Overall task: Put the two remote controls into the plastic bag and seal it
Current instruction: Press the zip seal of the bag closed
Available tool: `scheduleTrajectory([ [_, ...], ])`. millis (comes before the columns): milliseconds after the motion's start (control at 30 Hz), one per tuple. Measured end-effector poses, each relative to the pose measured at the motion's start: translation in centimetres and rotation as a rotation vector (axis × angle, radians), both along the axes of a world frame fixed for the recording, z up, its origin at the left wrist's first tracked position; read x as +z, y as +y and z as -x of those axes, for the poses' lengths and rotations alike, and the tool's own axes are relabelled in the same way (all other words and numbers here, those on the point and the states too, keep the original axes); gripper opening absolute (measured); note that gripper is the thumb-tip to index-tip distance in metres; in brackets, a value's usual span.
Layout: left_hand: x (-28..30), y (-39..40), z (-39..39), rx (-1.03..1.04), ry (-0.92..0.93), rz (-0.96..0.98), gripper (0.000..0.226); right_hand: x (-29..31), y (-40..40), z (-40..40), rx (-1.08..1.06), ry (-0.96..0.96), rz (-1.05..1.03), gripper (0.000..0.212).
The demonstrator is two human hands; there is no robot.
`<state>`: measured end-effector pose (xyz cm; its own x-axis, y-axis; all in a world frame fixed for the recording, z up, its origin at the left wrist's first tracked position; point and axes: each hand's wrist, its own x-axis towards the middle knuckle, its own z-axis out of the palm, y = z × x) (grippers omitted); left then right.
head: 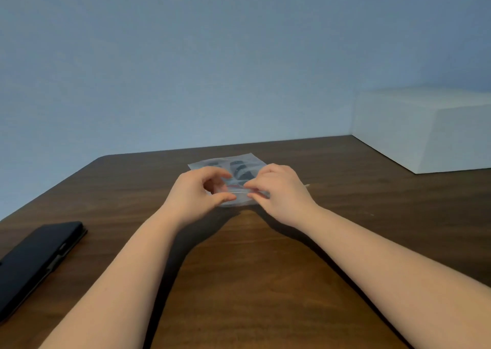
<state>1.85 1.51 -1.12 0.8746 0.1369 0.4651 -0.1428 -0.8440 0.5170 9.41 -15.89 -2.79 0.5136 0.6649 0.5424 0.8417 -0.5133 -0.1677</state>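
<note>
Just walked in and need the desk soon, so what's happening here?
A person is working with both bare hands on a clear plastic bag lying on the wooden table. Dark shapes, apparently the remote controls, are already inside it. The left hand and right hand are pinching the bag's near edge at its closure strip, so they seem to be sealing it. A black case lies at the left, a white box at the far right.

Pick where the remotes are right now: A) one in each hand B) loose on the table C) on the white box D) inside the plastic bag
D: dark remotes show through the clear plastic bag lying on the table, while both hands pinch its near edge.
</note>
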Motion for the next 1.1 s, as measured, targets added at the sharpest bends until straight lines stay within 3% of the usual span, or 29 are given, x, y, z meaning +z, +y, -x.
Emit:
scheduleTrajectory([
  [133, 0.1, 0.6, 0.1, 0.045, 0.01, 0.077, 0.016, 0.1, -0.2, 0.1, -0.011, 0.048, -0.065, 0.027],
  [300, 0.3, 0.0, 0.4, -0.054, -0.066, 0.061, 0.004, 0.3, -0.4, 0.3, 0.009, 0.164, -0.158, 0.028],
  [567, 0.3, 0.2, 0.3, -0.094, -0.052, -0.154, 0.007, 0.4, 0.1, 0.8, 0.037, 0.212, -0.21, 0.018],
  [1100, 0.1, -0.4, 0.3, -0.064, -0.064, -0.164, 0.006, 0.4, 0.7, 1.0, 0.054, 0.175, -0.146, 0.02],
])
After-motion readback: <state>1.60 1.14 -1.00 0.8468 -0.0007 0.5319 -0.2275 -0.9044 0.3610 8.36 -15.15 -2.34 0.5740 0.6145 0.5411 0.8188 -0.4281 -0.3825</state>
